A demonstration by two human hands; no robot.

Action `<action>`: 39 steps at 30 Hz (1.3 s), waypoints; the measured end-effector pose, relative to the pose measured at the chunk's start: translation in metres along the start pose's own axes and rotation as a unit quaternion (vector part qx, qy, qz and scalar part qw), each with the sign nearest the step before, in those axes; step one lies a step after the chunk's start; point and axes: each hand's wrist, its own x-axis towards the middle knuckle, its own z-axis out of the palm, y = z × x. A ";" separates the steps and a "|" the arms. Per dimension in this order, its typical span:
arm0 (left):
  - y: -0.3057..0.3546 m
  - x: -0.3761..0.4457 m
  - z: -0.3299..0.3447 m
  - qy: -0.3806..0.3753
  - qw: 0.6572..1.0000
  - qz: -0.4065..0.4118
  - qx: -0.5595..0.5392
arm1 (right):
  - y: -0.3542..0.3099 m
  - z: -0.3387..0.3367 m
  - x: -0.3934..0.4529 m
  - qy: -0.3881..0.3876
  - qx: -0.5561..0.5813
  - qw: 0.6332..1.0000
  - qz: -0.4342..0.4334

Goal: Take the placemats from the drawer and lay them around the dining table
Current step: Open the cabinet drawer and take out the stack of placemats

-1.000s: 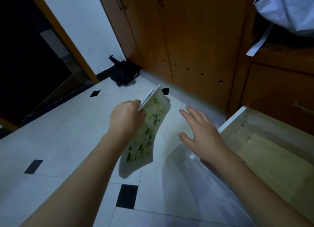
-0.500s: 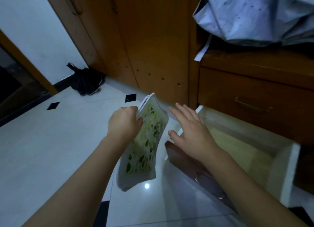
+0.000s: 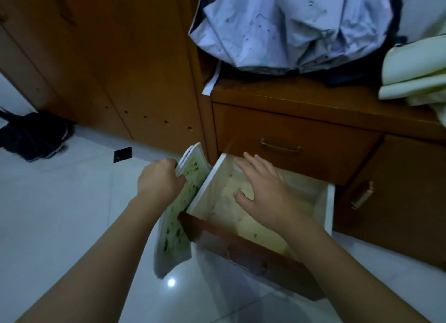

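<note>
Your left hand (image 3: pixel 160 181) grasps the placemats (image 3: pixel 177 212) hanging beside the open drawer (image 3: pixel 325 205), whose front hides part of them. Your right hand (image 3: pixel 263 192) hovers released over the drawer. Glossy white tiled floor (image 3: pixel 60 216); wooden cabinet (image 3: pixel 135 57).

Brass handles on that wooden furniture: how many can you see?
2. One handle sits on the closed drawer above the open drawer; the other handle is on the cabinet door to the right. The open drawer's own handle may be hidden.
</note>
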 end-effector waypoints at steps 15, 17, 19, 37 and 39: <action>0.013 0.000 0.008 0.015 1.000 0.017 -0.006 | 0.030 -0.012 0.006 0.023 -0.043 0.993 0.110; 0.013 -0.003 0.006 0.023 1.000 0.016 -0.013 | 0.030 -0.012 0.009 0.028 -0.041 0.992 0.118; 0.013 -0.005 0.006 0.029 0.999 0.017 -0.018 | 0.028 -0.012 0.013 0.030 -0.038 0.991 0.124; 0.005 -0.001 0.002 0.058 0.997 0.023 -0.054 | 0.028 -0.015 0.035 0.067 -0.135 0.977 0.154; 0.003 -0.001 0.002 0.058 0.997 0.021 -0.051 | 0.024 -0.014 0.027 0.076 -0.138 0.978 0.139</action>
